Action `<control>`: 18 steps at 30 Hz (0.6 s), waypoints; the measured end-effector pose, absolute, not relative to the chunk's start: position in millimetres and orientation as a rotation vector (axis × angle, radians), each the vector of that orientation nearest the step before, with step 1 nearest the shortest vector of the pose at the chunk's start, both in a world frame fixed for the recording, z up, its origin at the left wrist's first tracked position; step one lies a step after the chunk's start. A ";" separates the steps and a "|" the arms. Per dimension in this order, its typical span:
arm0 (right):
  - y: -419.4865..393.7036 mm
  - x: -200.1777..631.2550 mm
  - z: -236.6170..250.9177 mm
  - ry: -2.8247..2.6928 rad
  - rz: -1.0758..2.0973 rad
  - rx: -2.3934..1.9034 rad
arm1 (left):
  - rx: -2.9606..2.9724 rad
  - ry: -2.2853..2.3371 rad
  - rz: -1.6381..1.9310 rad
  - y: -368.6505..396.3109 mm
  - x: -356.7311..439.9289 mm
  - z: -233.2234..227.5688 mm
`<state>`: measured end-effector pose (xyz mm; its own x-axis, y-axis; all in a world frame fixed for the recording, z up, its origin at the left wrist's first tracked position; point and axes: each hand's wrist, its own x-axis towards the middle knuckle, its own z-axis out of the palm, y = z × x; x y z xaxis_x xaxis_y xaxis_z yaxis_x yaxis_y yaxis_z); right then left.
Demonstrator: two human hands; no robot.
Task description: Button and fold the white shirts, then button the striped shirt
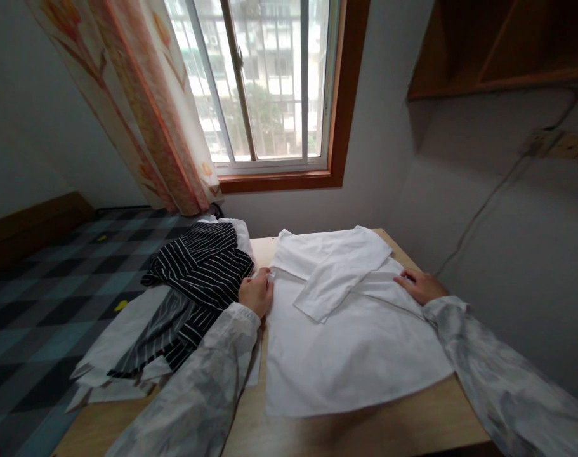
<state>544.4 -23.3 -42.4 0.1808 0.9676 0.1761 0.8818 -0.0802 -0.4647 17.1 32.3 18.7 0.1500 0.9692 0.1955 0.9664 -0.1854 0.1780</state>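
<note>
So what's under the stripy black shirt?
Under the black striped shirt lie white garments, their edges poking out on the wooden table. How many is hidden.

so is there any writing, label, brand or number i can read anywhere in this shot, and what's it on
None: no readable text shows anywhere in the head view.
The white cotton shirt under the left hand and right hand shows no visible tag or print.
The black-and-white striped garment has stripes only.
The floral curtain has a flower pattern, no words.
The wall socket plate is too blurred to show any marking.
</note>
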 end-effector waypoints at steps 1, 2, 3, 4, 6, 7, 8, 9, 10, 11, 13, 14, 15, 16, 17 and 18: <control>-24.5 542.6 -42.1 -1.761 0.250 -1.973 | 2.409 2.003 0.396 33.2 15.8 19.2; -25.9 540.5 -41.8 -1.790 0.260 -1.946 | 2.449 2.002 0.365 34.1 14.4 20.1; -27.4 538.3 -41.6 -1.818 0.269 -1.920 | 2.486 1.999 0.320 35.1 12.9 21.3; -28.6 536.4 -41.4 -1.845 0.275 -1.899 | 2.515 1.998 0.268 35.9 11.6 23.0; -29.6 534.8 -40.8 -1.896 0.284 -1.865 | 2.531 2.016 0.170 37.2 9.7 27.3; -28.9 535.5 -40.2 -1.918 0.292 -1.851 | 2.527 2.039 0.143 38.0 9.4 29.9; -27.2 537.1 -39.2 -1.938 0.313 -1.839 | 2.530 2.060 0.137 39.2 9.6 32.6; -24.4 539.4 -37.7 -1.959 0.352 -1.829 | 2.541 2.082 0.153 41.1 10.5 35.4; -20.6 542.1 -35.8 -1.980 0.407 -1.818 | 2.558 2.104 0.185 44.0 11.9 38.2; -15.9 544.6 -33.3 -2.000 0.470 -1.809 | 2.575 2.123 0.220 48.1 13.9 40.9; -5.3 547.3 -27.7 -2.031 0.577 -1.786 | 2.579 2.146 0.278 59.9 19.6 45.5; -0.1 547.0 -24.9 -2.041 0.606 -1.774 | 2.557 2.150 0.284 67.1 22.9 47.1; 4.6 545.5 -22.6 -2.046 0.611 -1.765 | 2.521 2.152 0.272 74.7 26.1 48.1; 8.5 543.0 -20.9 -2.048 0.594 -1.757 | 2.480 2.148 0.245 82.4 29.1 48.4; 11.5 539.9 -20.1 -2.049 0.564 -1.750 | 2.446 2.139 0.208 89.5 31.5 47.9; 13.5 536.5 -20.3 -2.048 0.526 -1.748 | 2.422 2.128 0.166 95.6 33.1 46.9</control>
<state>536.5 13.5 -20.3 -0.1415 0.9884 0.0548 0.8395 0.1492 -0.5225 33.1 95.6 46.9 0.1272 0.9827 0.1343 0.9917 -0.1287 0.0025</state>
